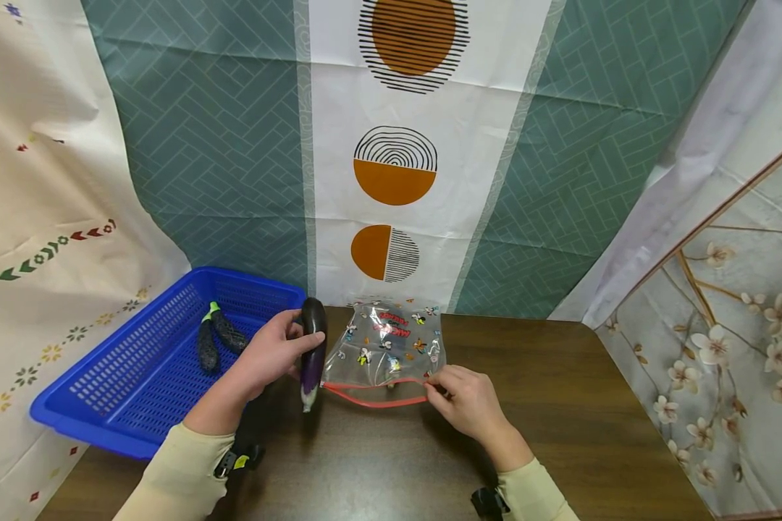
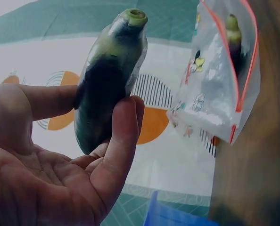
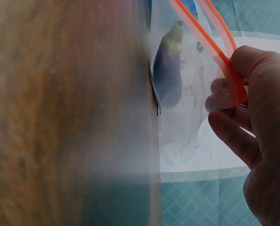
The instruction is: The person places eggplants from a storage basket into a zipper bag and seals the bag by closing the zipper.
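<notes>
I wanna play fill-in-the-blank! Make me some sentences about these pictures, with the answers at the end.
The left hand holds a long purple ____.
The right hand pinches a clear, cartoon-printed ____.
The color of the basket is ____.
Inside the basket lie ____ dark vegetables.

Missing words: eggplant; bag; blue; two.

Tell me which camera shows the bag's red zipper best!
Head view: nearly all the red zipper shows, one end at the right hand. The left wrist view cuts it off at the top; the right wrist view shows only the part near that hand.
</notes>
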Demonstrator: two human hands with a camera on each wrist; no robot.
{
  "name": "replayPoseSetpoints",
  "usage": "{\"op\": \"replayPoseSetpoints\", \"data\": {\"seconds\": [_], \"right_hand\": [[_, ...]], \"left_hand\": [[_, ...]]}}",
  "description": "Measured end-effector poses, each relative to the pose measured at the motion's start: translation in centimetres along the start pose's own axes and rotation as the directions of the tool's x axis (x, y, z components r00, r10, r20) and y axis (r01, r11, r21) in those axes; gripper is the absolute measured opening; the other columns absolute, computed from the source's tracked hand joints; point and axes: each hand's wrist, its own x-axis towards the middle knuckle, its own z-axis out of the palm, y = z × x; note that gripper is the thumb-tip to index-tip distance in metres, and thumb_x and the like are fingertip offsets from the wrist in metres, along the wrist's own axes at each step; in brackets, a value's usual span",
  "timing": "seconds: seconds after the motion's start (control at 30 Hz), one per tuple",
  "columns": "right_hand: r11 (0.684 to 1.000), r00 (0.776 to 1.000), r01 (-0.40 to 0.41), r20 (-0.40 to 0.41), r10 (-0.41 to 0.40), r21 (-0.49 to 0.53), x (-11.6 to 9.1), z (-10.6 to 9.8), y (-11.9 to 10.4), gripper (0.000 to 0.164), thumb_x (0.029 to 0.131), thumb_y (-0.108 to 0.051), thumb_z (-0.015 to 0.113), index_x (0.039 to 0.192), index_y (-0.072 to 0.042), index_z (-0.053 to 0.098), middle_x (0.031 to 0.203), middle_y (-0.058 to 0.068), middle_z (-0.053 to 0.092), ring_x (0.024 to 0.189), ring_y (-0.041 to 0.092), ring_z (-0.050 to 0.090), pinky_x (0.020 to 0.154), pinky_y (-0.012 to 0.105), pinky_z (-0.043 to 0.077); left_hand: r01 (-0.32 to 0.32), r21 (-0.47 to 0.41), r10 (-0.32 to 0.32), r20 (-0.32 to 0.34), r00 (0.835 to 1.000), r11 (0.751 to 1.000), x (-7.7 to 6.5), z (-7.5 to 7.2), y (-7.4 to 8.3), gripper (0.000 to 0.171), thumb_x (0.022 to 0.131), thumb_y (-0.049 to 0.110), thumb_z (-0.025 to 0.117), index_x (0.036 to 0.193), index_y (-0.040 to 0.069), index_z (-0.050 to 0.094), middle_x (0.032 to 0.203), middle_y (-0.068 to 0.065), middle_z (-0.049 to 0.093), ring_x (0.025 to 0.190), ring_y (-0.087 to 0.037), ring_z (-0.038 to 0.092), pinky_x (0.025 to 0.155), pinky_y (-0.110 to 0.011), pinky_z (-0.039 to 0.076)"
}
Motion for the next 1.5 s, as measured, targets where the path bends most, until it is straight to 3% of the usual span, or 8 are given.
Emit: {"op": "replayPoseSetpoints", "data": {"seconds": [0.33, 0.87, 1.17, 1.5], "right_hand": [[1.0, 1.0, -0.001, 0.006, 0.001, -0.002, 0.0, 0.0, 0.1, 0.014, 0.087, -0.01, 0.089, 0.087, -0.018, 0.077, 0.081, -0.01, 0.072, 0.066, 0.004, 0.062, 0.054, 0.022, 0.052], [1.0, 1.0, -0.014, 0.021, 0.014, 0.001, 0.0, 0.0, 0.1, 0.012, 0.088, -0.011, 0.087, 0.088, -0.018, 0.078, 0.082, -0.01, 0.072, 0.067, 0.004, 0.062, 0.054, 0.023, 0.053], [1.0, 1.0, -0.014, 0.021, 0.014, -0.007, 0.0, -0.1, 0.0, 0.012, 0.088, -0.012, 0.088, 0.087, -0.018, 0.078, 0.081, -0.01, 0.071, 0.066, 0.005, 0.062, 0.054, 0.022, 0.052], [1.0, 1.0, -0.008, 0.017, 0.009, -0.012, 0.0, 0.0, 0.1, 0.012, 0.088, -0.013, 0.088, 0.088, -0.018, 0.078, 0.081, -0.009, 0.072, 0.066, 0.005, 0.062, 0.054, 0.024, 0.053]], "left_hand": [[0.015, -0.075, -0.014, 0.02, 1.0, 0.997, 0.2, 2.0, -0.7, 0.075, 0.109, 0.019, 0.072, 0.165, -0.009, 0.031, 0.124, -0.028, 0.068, 0.093, -0.029, 0.076, 0.07, -0.046, 0.068], [0.028, -0.118, -0.022, 0.05, 0.999, 0.993, 0.0, 4.4, -1.8, 0.071, 0.108, 0.018, 0.073, 0.163, -0.008, 0.037, 0.125, -0.026, 0.071, 0.092, -0.028, 0.077, 0.07, -0.046, 0.068], [0.033, -0.154, -0.017, 0.105, 0.994, 0.988, -0.2, 5.6, -2.2, 0.07, 0.107, 0.016, 0.075, 0.162, -0.009, 0.039, 0.126, -0.025, 0.071, 0.093, -0.028, 0.077, 0.075, -0.05, 0.069], [0.013, -0.096, 0.003, 0.172, 0.985, 0.995, -0.6, 6.5, -2.3, 0.072, 0.107, 0.019, 0.075, 0.162, -0.009, 0.04, 0.12, -0.02, 0.074, 0.097, -0.027, 0.076, 0.077, -0.051, 0.068]]}}
